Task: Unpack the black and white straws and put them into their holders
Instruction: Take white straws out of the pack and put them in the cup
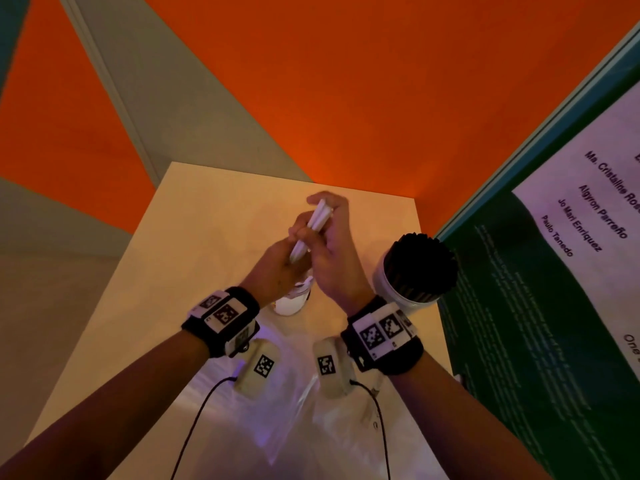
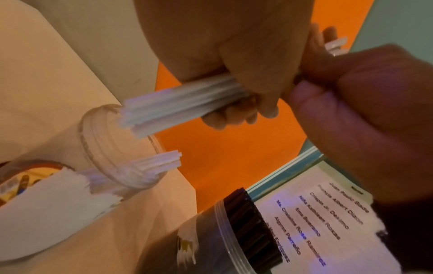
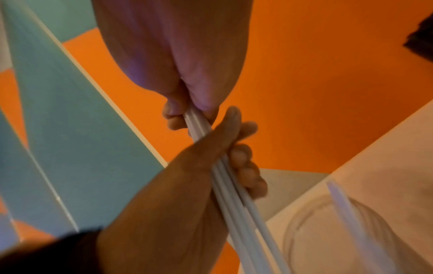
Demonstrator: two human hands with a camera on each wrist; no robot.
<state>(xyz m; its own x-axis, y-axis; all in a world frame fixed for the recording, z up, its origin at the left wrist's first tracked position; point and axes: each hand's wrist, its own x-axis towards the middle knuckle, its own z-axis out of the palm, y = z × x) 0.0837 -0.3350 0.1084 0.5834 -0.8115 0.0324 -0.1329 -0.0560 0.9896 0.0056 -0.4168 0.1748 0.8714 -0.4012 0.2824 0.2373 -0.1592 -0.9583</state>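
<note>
Both hands hold one bundle of white straws slanted above the table. My left hand grips its lower half, fingers curled round it. My right hand grips the upper end, just above the left hand. Below the bundle's low end stands a clear jar with a few white straws leaning in it; the head view shows it under the hands. To the right a second jar is packed with black straws.
A crumpled clear plastic bag lies on the table's near part. A green and white printed board stands close against the table's right side, next to the black-straw jar. Orange and grey floor lies beyond the table's far edge.
</note>
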